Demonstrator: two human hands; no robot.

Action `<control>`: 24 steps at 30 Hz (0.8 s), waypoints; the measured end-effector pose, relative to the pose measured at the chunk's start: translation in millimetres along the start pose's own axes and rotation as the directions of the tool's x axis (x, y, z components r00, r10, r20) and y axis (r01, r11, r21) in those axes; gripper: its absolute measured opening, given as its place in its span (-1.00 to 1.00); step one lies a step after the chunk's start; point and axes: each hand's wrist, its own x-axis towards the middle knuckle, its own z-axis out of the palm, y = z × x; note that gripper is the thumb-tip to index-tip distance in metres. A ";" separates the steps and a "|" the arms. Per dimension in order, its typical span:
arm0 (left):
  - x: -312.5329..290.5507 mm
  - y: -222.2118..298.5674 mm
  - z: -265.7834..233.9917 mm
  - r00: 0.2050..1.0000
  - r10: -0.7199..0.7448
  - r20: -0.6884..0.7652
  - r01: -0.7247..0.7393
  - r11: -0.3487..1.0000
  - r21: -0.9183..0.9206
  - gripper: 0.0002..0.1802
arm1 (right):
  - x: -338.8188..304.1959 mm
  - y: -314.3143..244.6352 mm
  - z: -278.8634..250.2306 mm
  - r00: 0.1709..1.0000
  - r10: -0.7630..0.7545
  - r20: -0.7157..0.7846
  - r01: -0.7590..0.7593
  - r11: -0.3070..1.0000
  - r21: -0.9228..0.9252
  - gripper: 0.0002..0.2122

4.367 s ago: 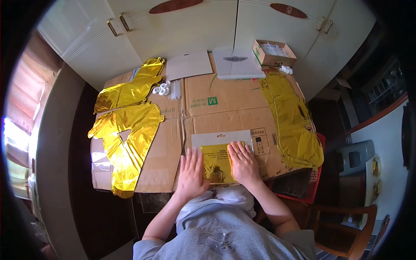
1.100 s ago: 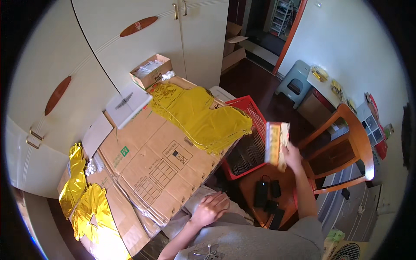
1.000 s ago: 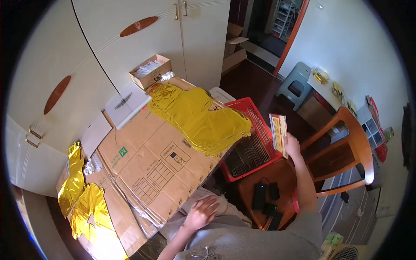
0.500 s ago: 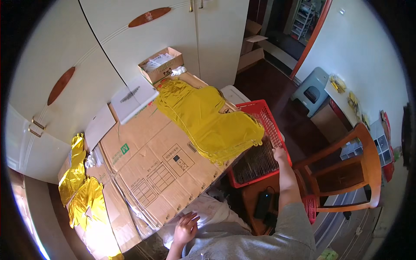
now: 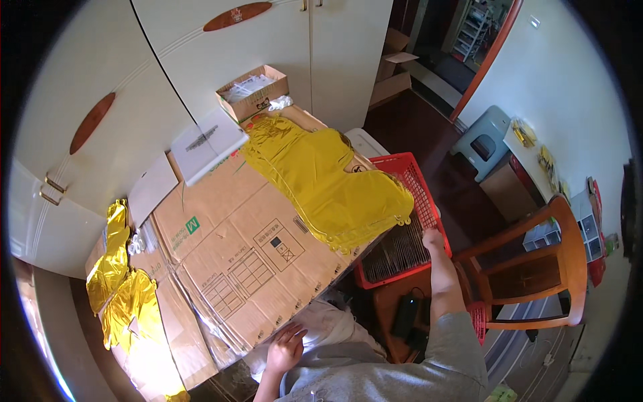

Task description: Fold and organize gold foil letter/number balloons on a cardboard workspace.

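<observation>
My right hand (image 5: pixel 433 238) is at the right side of a red plastic basket (image 5: pixel 423 179), its fingers curled over the rim. Inside the basket are many thin, dark, flat pieces (image 5: pixel 395 251) packed in rows; what they are I cannot make out. Over my lap, by the near edge of the cardboard (image 5: pixel 221 234), my left hand (image 5: pixel 287 348) is empty with its fingers loosely stretched. A stack of flat, uninflated gold foil balloons (image 5: pixel 328 181) lies on the cardboard's right part, overhanging towards the basket.
More shiny gold foil (image 5: pixel 130 301) lies at the left. A white flat box (image 5: pixel 207 147) and an open carton (image 5: pixel 253 94) stand at the back. To the right are a wooden chair (image 5: pixel 569 268) and a blue-grey stool (image 5: pixel 481 144). White cabinets (image 5: pixel 234 53) rise behind.
The view has shifted slightly. My right hand stays at the basket's side, and my left hand remains over my lap with little movement.
</observation>
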 end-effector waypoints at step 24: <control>-32.1 7.6 -23.6 0.956 -0.121 0.269 0.285 0.144 -0.948 -0.68 | -420.3 -270.4 -59.5 0.230 -0.895 -0.382 0.061 -0.379 0.924 -0.61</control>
